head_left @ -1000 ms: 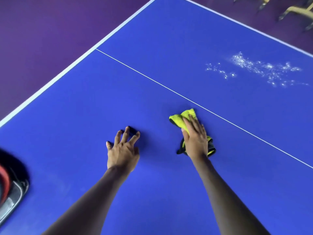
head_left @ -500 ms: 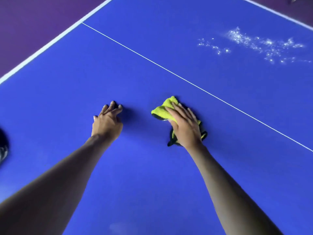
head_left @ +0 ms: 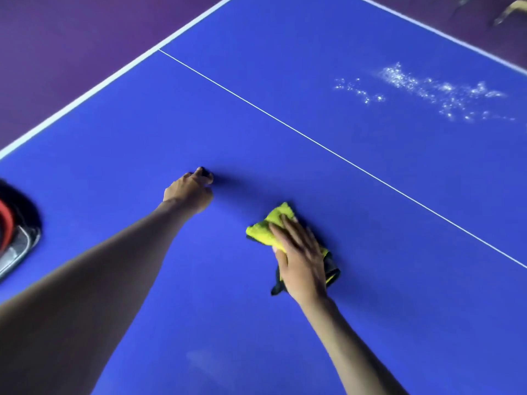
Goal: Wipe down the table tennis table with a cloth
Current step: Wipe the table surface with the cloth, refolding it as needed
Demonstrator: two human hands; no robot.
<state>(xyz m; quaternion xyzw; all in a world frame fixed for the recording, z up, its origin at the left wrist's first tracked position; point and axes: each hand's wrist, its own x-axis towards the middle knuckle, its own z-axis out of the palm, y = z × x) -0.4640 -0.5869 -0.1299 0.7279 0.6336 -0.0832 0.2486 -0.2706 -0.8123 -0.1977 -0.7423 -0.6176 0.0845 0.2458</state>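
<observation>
One tabletop [head_left: 285,81], blue. Two hands on it: left hand [head_left: 189,191], right hand [head_left: 302,260]. One yellow cloth [head_left: 269,226]. One thin white centre line [head_left: 313,141]. One patch of white speckles [head_left: 427,91]. One dark red-edged object [head_left: 17,238] at left edge.

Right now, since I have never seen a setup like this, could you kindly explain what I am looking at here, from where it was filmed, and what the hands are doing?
There is no machine here: a person wears a wide-angle camera on the head, looking forward and down, so you see their own two bare arms. The blue surface is a table tennis table with white lines. The right hand lies flat on a yellow cloth with a dark edge, pressing it against the table. The left hand rests on the table beside it, holding nothing that I can see. Beyond the thin white line is a patch of white specks, not yet wiped. At the left edge sits a dark and red object, cut off, so I cannot name it.
</observation>
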